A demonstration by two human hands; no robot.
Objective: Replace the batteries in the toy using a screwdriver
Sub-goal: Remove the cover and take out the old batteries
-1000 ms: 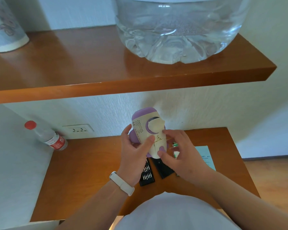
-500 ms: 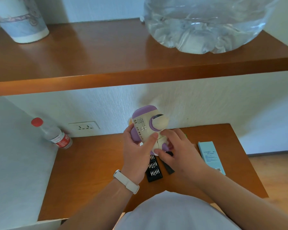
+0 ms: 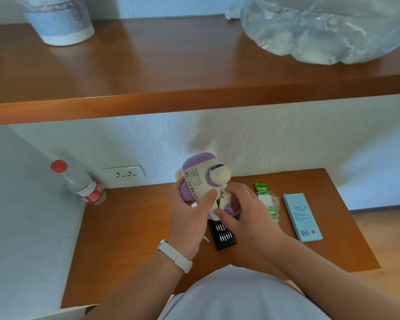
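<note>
Obs.: toy (image 3: 201,181) (cream body, purple trim) held off the surface (image 3: 129,227), above the far end of the bit case (image 3: 224,236).

Left hand (image 3: 189,218): wrapped round the toy's body, thumb laid across the perforated cream side, fingers behind.

Right hand (image 3: 243,211): fingers curled round the toy's lower end, thumb tip at its base. It appears to be working at a dark gap there. Cannot tell whether that is the battery door or whether the door is off.

Neither hand holds a screwdriver. A thin metal tip shows just left of the bit case, half under the left hand. Cannot tell if it is the driver.

Battery pack (image 3: 267,202) lies just right of the bit case, and the blue box (image 3: 301,215) further right of it.

Risks, as judged:
1. The toy is rounded and smooth, and it hangs directly over the open bit case. A slip while prying would drop it onto the bits and scatter them.
2. Pulling at the base with fingers while a screw is seated could crack the door or its clip. Check for a screw first.
3. A loose screw or door freed in mid-air could fall and roll off the near edge of the surface. Lowering the toy beside the bit case before opening would limit this.
4. The right forearm passes over the bit case's right side. A reach towards the battery pack could sweep the case.
</note>
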